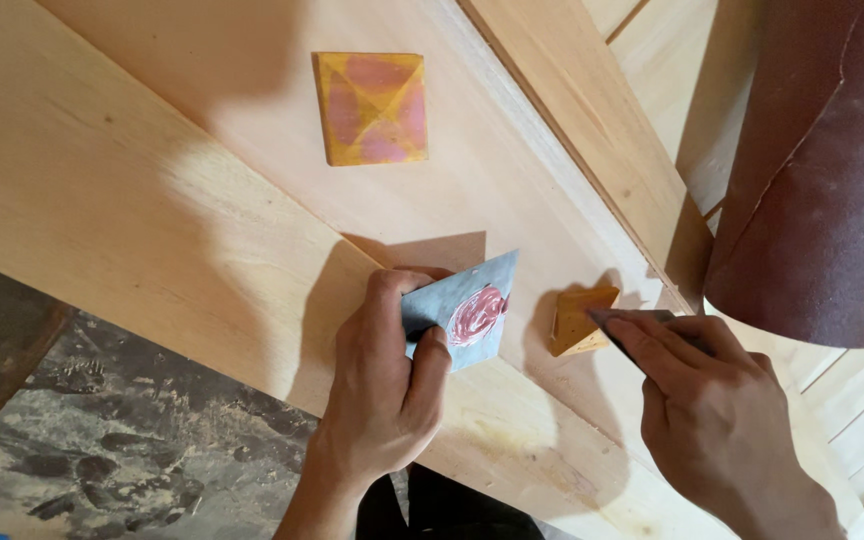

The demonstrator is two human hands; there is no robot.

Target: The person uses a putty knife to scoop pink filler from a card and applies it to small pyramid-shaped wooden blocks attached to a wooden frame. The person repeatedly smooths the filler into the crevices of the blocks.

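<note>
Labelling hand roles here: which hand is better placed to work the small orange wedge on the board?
Right, probably. The right hand has its dark blade tip at the small orange wedge. The left hand is occupied holding the grey card with pink paste.

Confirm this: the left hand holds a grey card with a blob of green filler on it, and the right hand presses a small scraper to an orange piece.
Wrong in one respect: the head view shows the filler on the grey card in the left hand is pink, not green. The right hand does press a scraper to the orange piece.
</note>
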